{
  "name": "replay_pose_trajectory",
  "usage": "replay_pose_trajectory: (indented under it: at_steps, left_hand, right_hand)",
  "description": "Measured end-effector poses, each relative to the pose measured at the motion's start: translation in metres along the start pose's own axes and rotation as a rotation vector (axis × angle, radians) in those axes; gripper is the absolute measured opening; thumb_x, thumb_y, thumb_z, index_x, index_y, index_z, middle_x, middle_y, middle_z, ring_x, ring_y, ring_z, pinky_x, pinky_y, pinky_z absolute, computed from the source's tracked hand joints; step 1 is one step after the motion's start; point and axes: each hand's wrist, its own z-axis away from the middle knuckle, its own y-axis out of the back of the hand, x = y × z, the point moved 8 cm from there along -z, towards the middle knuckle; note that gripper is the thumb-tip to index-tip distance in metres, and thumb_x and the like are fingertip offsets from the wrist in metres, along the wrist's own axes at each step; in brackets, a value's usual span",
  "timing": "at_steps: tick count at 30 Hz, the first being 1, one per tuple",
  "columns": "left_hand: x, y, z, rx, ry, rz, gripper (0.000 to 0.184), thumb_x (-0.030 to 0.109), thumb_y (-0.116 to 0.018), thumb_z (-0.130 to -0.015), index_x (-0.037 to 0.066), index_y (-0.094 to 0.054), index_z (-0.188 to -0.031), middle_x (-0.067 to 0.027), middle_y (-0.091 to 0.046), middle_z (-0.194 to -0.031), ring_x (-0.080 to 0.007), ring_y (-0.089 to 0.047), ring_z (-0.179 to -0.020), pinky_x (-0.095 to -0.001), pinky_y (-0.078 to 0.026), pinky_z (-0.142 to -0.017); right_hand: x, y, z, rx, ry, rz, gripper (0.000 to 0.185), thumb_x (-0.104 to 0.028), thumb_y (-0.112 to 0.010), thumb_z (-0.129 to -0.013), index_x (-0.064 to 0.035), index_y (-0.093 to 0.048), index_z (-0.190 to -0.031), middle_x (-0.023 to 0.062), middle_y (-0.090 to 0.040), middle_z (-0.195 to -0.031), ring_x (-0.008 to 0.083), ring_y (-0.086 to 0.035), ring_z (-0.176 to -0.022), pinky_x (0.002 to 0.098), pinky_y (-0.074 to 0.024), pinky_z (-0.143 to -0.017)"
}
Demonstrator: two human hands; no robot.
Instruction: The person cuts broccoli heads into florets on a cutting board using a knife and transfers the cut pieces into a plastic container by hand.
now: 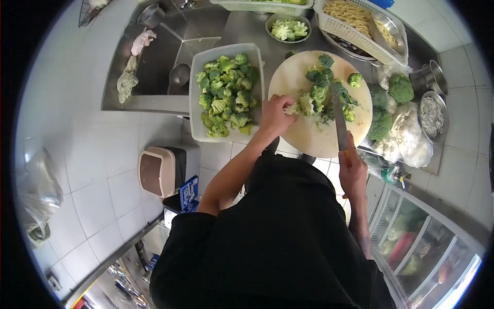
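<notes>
My right hand [353, 169] is closed around the handle of a long kitchen knife [339, 119], its blade pointing away across the round cutting board [288, 135]. Dark green broccoli [323, 77] lies in cut pieces beside the blade. At the board's left edge, my left hand [278, 114] has its fingers curled on a small pale broccoli piece [292, 109]. A loose floret [354, 80] sits right of the knife. Left of the board stands a white plastic tub [196, 123] filled with broccoli florets [226, 92].
Behind the board are a metal bowl of pale green pieces [289, 31] and a basket of noodles [347, 15]. Whole broccoli heads [380, 123] and plastic bags [409, 134] crowd the right. A steel sink [154, 77] lies left; a glass-fronted case [419, 242] stands lower right.
</notes>
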Motion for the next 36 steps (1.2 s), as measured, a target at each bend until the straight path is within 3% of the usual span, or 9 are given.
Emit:
replay_pose_trajectory:
  at_steps: [6, 7, 9, 13, 14, 15, 21, 23, 36]
  left_hand:
    - [-0.042, 0.089, -0.020, 0.231, 0.069, 0.308, 0.044, 0.016, -0.088, -0.070, 0.009, -0.070, -0.110, -0.0085, -0.069, -0.100, -0.0208, -0.067, -0.093, -0.0370, -0.054, -0.086]
    - [-0.035, 0.118, -0.020, 0.190, 0.302, 0.248, 0.053, 0.027, -0.089, -0.074, 0.010, -0.067, -0.118, -0.0135, -0.068, -0.113, -0.0280, -0.065, -0.105, -0.0433, -0.051, -0.096]
    - [-0.042, 0.159, -0.041, 0.360, 0.225, -0.443, 0.069, 0.041, -0.087, -0.074, 0.008, -0.062, -0.128, -0.0192, -0.063, -0.128, -0.0368, -0.057, -0.121, -0.0500, -0.042, -0.108]
    - [-0.008, 0.125, -0.074, 0.326, 0.063, -0.384, 0.083, 0.051, -0.084, -0.075, 0.007, -0.054, -0.139, -0.0229, -0.057, -0.138, -0.0440, -0.046, -0.134, -0.0538, -0.032, -0.116]
    - [0.015, 0.082, -0.086, 0.124, -0.025, -0.201, 0.087, 0.049, -0.084, -0.075, 0.007, -0.051, -0.143, -0.0250, -0.053, -0.140, -0.0451, -0.045, -0.135, -0.0547, -0.033, -0.115]
    - [0.041, 0.041, -0.094, -0.075, -0.108, -0.017, 0.092, 0.048, -0.084, -0.074, 0.007, -0.047, -0.147, -0.0272, -0.050, -0.142, -0.0462, -0.044, -0.137, -0.0556, -0.034, -0.115]
    - [0.082, -0.063, -0.109, -0.325, -0.014, -0.354, 0.097, 0.035, -0.089, -0.066, 0.016, -0.043, -0.148, -0.0345, -0.032, -0.148, -0.0513, -0.050, -0.129, -0.0541, -0.049, -0.104]
    - [0.082, -0.066, -0.111, -0.229, -0.065, -0.373, 0.075, 0.027, -0.086, -0.067, 0.018, -0.054, -0.134, -0.0287, -0.046, -0.130, -0.0464, -0.055, -0.116, -0.0449, -0.048, -0.101]
    - [0.061, -0.028, -0.113, -0.122, -0.003, 0.031, 0.056, 0.017, -0.086, -0.069, 0.013, -0.060, -0.118, -0.0159, -0.057, -0.112, -0.0278, -0.062, -0.090, -0.0373, -0.054, -0.072]
  right_hand:
    - [0.019, 0.001, 0.010, 0.033, -0.009, -0.103, 0.057, -0.007, -0.060, -0.098, -0.0143, -0.047, -0.153, 0.0221, -0.068, -0.088, 0.0362, -0.070, -0.080, 0.0435, -0.0542, -0.076]
    - [0.020, 0.004, 0.012, 0.055, -0.011, -0.110, 0.057, -0.007, -0.060, -0.098, -0.0138, -0.047, -0.153, 0.0223, -0.068, -0.088, 0.0365, -0.070, -0.080, 0.0438, -0.0541, -0.076]
    - [0.028, 0.009, 0.018, 0.102, -0.028, -0.121, 0.058, -0.006, -0.060, -0.097, -0.0133, -0.047, -0.153, 0.0226, -0.068, -0.087, 0.0367, -0.070, -0.081, 0.0441, -0.0541, -0.077]
    - [0.047, 0.018, 0.021, 0.162, -0.065, -0.108, 0.058, -0.005, -0.060, -0.095, -0.0117, -0.049, -0.151, 0.0226, -0.067, -0.086, 0.0373, -0.070, -0.081, 0.0443, -0.0539, -0.075]
    - [0.051, 0.021, 0.023, 0.171, -0.073, -0.082, 0.058, -0.004, -0.060, -0.095, -0.0111, -0.049, -0.151, 0.0225, -0.067, -0.086, 0.0372, -0.069, -0.080, 0.0443, -0.0539, -0.075]
    - [0.055, 0.022, 0.024, 0.202, -0.038, -0.059, 0.058, -0.007, -0.061, -0.097, -0.0107, -0.047, -0.153, 0.0174, -0.062, -0.075, 0.0242, -0.061, -0.063, 0.0362, -0.0506, -0.065]
    - [0.069, 0.027, 0.036, 0.255, -0.044, -0.063, 0.060, -0.005, -0.062, -0.097, -0.0120, -0.046, -0.154, 0.0139, -0.062, -0.072, 0.0208, -0.056, -0.058, 0.0348, -0.0498, -0.062]
    - [0.082, 0.023, 0.042, 0.265, -0.084, -0.082, 0.060, -0.004, -0.061, -0.097, -0.0135, -0.046, -0.155, 0.0116, -0.060, -0.070, 0.0179, -0.052, -0.056, 0.0345, -0.0490, -0.060]
    - [0.087, 0.028, 0.046, 0.240, -0.168, -0.133, 0.058, -0.006, -0.060, -0.099, -0.0142, -0.046, -0.155, 0.0041, -0.053, -0.070, 0.0101, -0.044, -0.062, 0.0284, -0.0453, -0.061]
